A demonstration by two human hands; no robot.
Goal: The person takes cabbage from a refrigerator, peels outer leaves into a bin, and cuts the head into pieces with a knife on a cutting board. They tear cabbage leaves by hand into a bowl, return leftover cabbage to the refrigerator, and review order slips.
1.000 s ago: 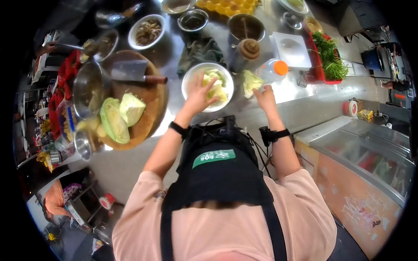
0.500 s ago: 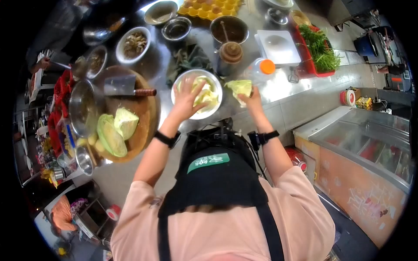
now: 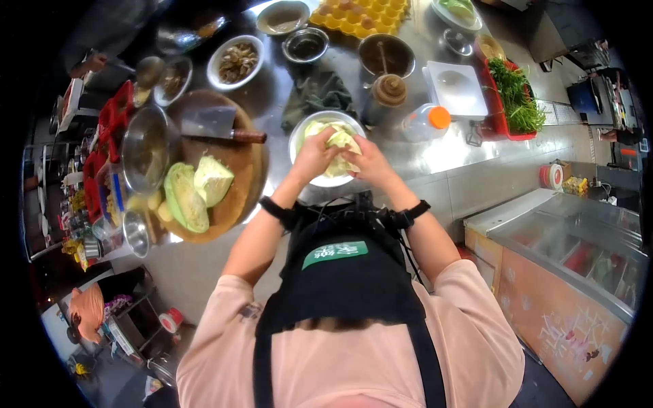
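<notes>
Cabbage piece (image 3: 344,140) moved over bowl (image 3: 294,145); left hand (image 3: 315,156), right hand (image 3: 372,164), fingers gripping it; cloth (image 3: 316,93) (crumpled) touching bowl.

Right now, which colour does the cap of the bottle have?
The cap is orange, clear in the head view.

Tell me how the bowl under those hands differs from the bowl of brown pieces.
The near bowl holds pale green cabbage; the far bowl holds brown pieces. The left hand and right hand are over the near bowl, while the far bowl has none. The near bowl sits closer to the person. Both are round and white.
</notes>
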